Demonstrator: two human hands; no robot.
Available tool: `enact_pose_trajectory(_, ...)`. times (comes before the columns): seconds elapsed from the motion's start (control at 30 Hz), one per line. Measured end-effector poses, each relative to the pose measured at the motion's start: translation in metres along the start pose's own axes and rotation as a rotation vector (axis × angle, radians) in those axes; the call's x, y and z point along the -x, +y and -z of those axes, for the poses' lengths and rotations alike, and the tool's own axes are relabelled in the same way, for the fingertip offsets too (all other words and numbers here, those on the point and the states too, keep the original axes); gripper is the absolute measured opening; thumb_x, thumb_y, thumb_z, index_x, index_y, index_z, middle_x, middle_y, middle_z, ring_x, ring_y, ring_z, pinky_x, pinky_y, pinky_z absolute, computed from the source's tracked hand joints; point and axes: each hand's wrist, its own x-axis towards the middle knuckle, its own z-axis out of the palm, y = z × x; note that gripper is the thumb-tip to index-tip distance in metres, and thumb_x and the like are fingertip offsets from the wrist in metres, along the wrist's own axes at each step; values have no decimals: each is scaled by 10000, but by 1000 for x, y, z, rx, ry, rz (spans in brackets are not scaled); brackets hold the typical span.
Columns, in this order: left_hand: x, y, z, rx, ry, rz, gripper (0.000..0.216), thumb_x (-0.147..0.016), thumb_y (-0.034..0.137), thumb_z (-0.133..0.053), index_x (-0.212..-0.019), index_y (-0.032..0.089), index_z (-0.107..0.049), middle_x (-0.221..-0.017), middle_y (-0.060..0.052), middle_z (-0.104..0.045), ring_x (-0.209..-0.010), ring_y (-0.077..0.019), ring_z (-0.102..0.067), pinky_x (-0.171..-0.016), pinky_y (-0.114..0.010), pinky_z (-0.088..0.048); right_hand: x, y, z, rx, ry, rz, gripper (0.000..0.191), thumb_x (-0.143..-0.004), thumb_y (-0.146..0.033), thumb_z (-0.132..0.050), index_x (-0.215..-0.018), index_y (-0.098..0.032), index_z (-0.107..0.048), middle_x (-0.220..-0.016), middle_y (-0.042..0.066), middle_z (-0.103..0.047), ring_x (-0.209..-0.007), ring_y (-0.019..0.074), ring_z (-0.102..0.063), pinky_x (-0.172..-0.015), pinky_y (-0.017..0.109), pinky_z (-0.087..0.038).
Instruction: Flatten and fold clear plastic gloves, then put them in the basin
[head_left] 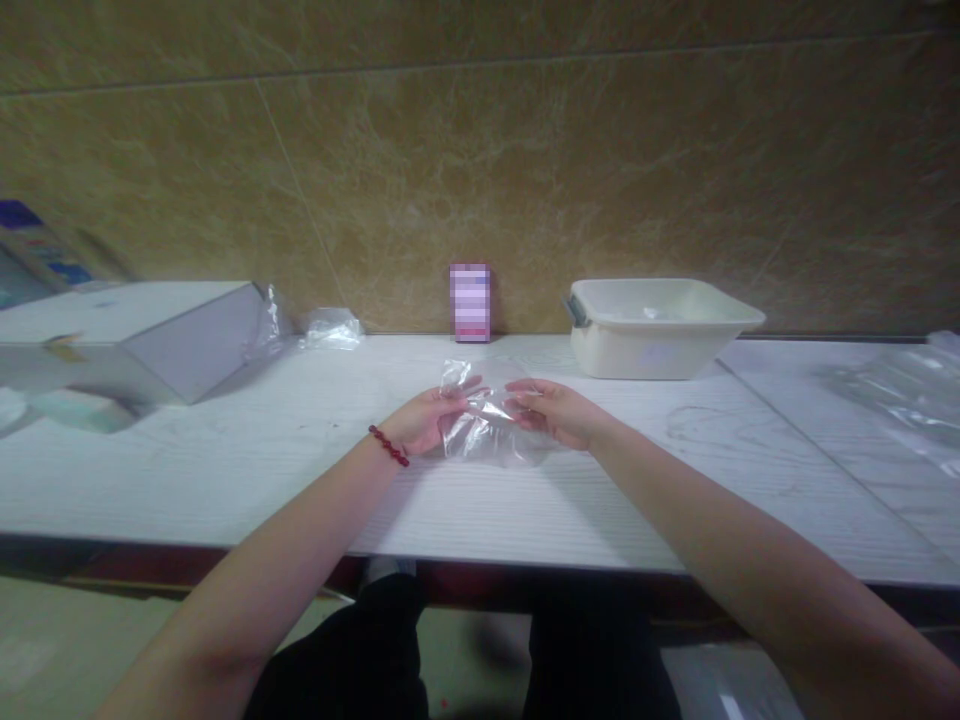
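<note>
A small clear plastic bag (480, 425) is held just above the white table (225, 460), in the middle. My left hand (427, 418), with a red bead bracelet on the wrist, pinches the bag's left side. My right hand (555, 410) pinches its right side. Both hands have their fingers closed on the film, facing each other a short way apart.
A cream plastic tub (660, 325) stands behind and to the right. A white cardboard box (135, 335) lies at the left, with crumpled clear plastic (330, 328) beside it. A small striped box (470, 302) stands against the marble wall. More clear bags (900, 385) lie at the far right.
</note>
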Motion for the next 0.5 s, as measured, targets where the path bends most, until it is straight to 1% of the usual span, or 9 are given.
enact_pose_trajectory(0.07,1,1,-2,0,9,9,335,-725,25,-478,-1030,156,-526,-987,-64,-588,-835,-115,-564,-799,-238,-411,0,0,0,-1,2,14,152,-732,-129,-509,-871,-181,-542,-766,19,-623,-590,58,-569,-560,172,-493)
enact_pose_trajectory(0.23,2,1,-2,-19,15,5,292,-728,59,-499,-995,162,-556,-1061,-68,-555,-863,-122,-557,-825,-271,-392,-2,2,2,4,-3,62,131,-730,-129,-509,-843,-180,-550,-796,26,-624,-603,58,-562,-587,194,-497)
enact_pose_trajectory(0.43,0,-2,1,-97,13,-39,240,-708,90,-534,-938,132,-592,-920,-65,-621,-809,-118,-571,-808,-268,-392,-2,0,0,-7,28,65,89,-714,-103,-507,-747,-169,-557,-786,16,-618,-561,49,-552,-544,176,-483)
enact_pose_trajectory(0.5,-1,-3,0,-101,33,-51,231,-692,75,-545,-910,123,-604,-896,-64,-627,-812,-119,-570,-810,-262,-388,-2,0,-1,-23,40,67,94,-699,-92,-514,-724,-168,-562,-778,7,-613,-551,49,-551,-539,176,-478)
